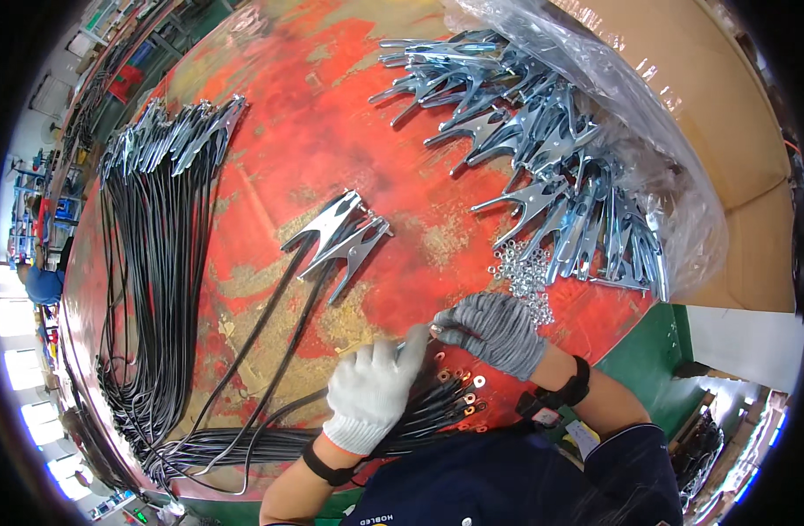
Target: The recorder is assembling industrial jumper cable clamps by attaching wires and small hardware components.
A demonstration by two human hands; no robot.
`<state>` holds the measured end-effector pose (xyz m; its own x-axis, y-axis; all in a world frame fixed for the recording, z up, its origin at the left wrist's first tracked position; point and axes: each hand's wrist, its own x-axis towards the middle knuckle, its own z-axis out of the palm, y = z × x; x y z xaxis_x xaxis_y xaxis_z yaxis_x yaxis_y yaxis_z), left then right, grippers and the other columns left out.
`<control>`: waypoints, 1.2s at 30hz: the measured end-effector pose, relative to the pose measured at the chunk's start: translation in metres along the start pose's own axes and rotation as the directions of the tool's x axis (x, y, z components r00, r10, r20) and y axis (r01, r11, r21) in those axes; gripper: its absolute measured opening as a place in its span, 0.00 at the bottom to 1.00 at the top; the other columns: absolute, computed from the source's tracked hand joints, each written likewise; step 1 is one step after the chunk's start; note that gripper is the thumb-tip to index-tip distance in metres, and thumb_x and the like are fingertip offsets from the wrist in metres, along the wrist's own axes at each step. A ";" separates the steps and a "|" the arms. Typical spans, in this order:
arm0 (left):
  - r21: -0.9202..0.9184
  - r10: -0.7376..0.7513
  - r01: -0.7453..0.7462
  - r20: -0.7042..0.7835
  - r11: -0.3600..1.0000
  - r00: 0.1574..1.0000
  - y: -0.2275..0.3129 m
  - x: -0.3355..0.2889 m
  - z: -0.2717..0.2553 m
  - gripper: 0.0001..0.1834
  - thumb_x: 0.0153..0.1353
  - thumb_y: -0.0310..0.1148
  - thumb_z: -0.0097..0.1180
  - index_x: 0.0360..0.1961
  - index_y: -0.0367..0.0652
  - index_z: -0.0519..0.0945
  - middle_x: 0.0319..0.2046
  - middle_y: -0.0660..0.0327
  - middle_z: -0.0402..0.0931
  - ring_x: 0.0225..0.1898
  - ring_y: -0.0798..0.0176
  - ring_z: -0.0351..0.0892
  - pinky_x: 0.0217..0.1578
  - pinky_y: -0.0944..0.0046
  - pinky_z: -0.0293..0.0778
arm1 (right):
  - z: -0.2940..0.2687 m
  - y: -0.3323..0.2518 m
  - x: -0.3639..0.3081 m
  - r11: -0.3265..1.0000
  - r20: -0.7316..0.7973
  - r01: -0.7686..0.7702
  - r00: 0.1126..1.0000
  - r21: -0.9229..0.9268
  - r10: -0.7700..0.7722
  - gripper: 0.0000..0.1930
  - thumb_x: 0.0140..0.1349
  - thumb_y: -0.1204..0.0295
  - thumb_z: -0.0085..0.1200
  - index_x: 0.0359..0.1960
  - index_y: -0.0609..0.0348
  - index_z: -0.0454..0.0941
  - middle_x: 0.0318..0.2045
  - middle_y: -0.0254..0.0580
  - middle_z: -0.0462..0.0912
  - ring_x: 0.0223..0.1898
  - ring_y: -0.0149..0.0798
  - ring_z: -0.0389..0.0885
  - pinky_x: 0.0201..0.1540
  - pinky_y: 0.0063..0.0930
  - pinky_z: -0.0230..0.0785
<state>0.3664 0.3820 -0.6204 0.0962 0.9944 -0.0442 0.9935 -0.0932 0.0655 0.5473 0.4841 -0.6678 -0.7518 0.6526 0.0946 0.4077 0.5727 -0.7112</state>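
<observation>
Head view looks down on a worn red worktable (332, 114), where the left hand (371, 394), in a white knit glove, lies curled over a bundle of black cables (419, 408) whose copper ring lugs (462, 394) fan out near the table's front edge. The right hand (494, 329), in a grey glove, pinches something small at its fingertips just above the lugs; it may be a nut from the heap of nuts (525, 272) beside it, though the piece is too small to tell. Two finished clamps on leads (341, 237) lie near the table's middle, a loose pile of metal clamps (551, 167) on plastic sheeting to the right. Gloved fingers could easily fumble so small a part into the cables.
</observation>
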 end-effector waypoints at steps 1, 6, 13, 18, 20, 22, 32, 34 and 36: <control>0.001 0.000 0.000 0.001 1.000 1.000 0.001 0.001 0.000 0.15 0.53 0.39 0.59 0.44 0.59 0.78 0.21 0.65 0.72 0.21 0.59 0.79 0.20 0.59 0.75 | -0.002 0.000 0.000 0.999 0.015 -0.027 1.000 0.020 0.027 0.13 0.57 0.58 0.62 0.39 0.50 0.83 0.31 0.36 0.82 0.32 0.38 0.82 0.35 0.32 0.73; 0.041 0.005 -0.006 0.023 0.999 1.000 0.003 0.002 0.000 0.15 0.54 0.39 0.58 0.44 0.58 0.78 0.21 0.65 0.72 0.21 0.60 0.78 0.20 0.60 0.75 | -0.004 0.004 -0.002 0.945 0.135 -0.171 0.981 0.280 0.138 0.15 0.59 0.60 0.61 0.45 0.51 0.82 0.39 0.39 0.82 0.39 0.38 0.82 0.44 0.30 0.74; 0.032 0.040 -0.041 0.023 0.999 0.999 -0.001 0.000 0.002 0.15 0.55 0.40 0.57 0.45 0.56 0.78 0.21 0.65 0.71 0.21 0.61 0.78 0.21 0.61 0.75 | -0.013 0.013 0.013 0.954 0.370 -0.188 0.924 0.232 0.092 0.22 0.66 0.52 0.50 0.50 0.57 0.79 0.44 0.44 0.80 0.48 0.45 0.79 0.53 0.35 0.70; 0.006 0.068 -0.068 -0.010 0.998 0.998 -0.004 -0.002 0.006 0.16 0.55 0.40 0.57 0.46 0.57 0.78 0.21 0.65 0.71 0.21 0.61 0.77 0.21 0.61 0.74 | -0.012 0.015 0.015 0.962 0.378 -0.150 0.924 0.228 0.054 0.21 0.65 0.54 0.50 0.50 0.57 0.79 0.44 0.45 0.81 0.48 0.45 0.79 0.54 0.37 0.70; -0.011 0.074 -0.074 -0.011 0.997 0.997 -0.005 -0.001 0.004 0.17 0.55 0.40 0.57 0.47 0.58 0.78 0.21 0.65 0.71 0.21 0.62 0.77 0.21 0.61 0.74 | -0.012 0.016 0.014 0.961 0.359 -0.133 0.933 0.243 0.039 0.21 0.65 0.54 0.51 0.50 0.57 0.79 0.44 0.45 0.81 0.48 0.46 0.79 0.54 0.37 0.70; -0.029 0.083 -0.083 -0.012 0.996 0.996 -0.005 -0.001 0.004 0.18 0.55 0.40 0.57 0.48 0.59 0.78 0.21 0.65 0.70 0.20 0.62 0.77 0.20 0.62 0.74 | -0.017 0.013 0.014 0.981 0.335 -0.081 0.942 0.176 0.018 0.20 0.66 0.55 0.50 0.49 0.56 0.79 0.42 0.45 0.82 0.47 0.46 0.80 0.53 0.37 0.71; -0.041 0.078 -0.078 0.003 0.996 0.997 -0.006 -0.002 0.002 0.21 0.54 0.38 0.58 0.52 0.63 0.78 0.22 0.66 0.70 0.21 0.62 0.77 0.21 0.62 0.74 | -0.026 0.005 0.023 0.999 0.368 0.043 0.929 0.012 -0.044 0.18 0.65 0.55 0.50 0.47 0.53 0.80 0.41 0.44 0.83 0.45 0.46 0.81 0.49 0.39 0.72; -0.048 0.075 -0.074 0.012 0.996 0.997 -0.006 -0.002 0.001 0.22 0.54 0.38 0.58 0.52 0.63 0.78 0.22 0.65 0.70 0.21 0.62 0.77 0.21 0.61 0.74 | -0.025 0.005 0.023 0.999 0.363 0.038 0.931 -0.007 -0.033 0.18 0.64 0.55 0.51 0.48 0.51 0.80 0.41 0.43 0.83 0.45 0.45 0.81 0.49 0.39 0.73; -0.056 0.077 -0.075 0.030 0.996 0.997 -0.005 -0.001 0.001 0.22 0.53 0.38 0.58 0.53 0.63 0.77 0.22 0.65 0.71 0.21 0.61 0.77 0.21 0.61 0.74 | -0.026 0.005 0.018 0.999 0.324 0.040 0.945 -0.001 -0.038 0.18 0.64 0.55 0.52 0.48 0.50 0.80 0.41 0.42 0.83 0.44 0.45 0.81 0.48 0.38 0.73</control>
<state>0.3609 0.3813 -0.6216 0.1739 0.9823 -0.0693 0.9786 -0.1645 0.1239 0.5487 0.5117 -0.6517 -0.8941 0.4343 -0.1098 0.3778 0.5993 -0.7058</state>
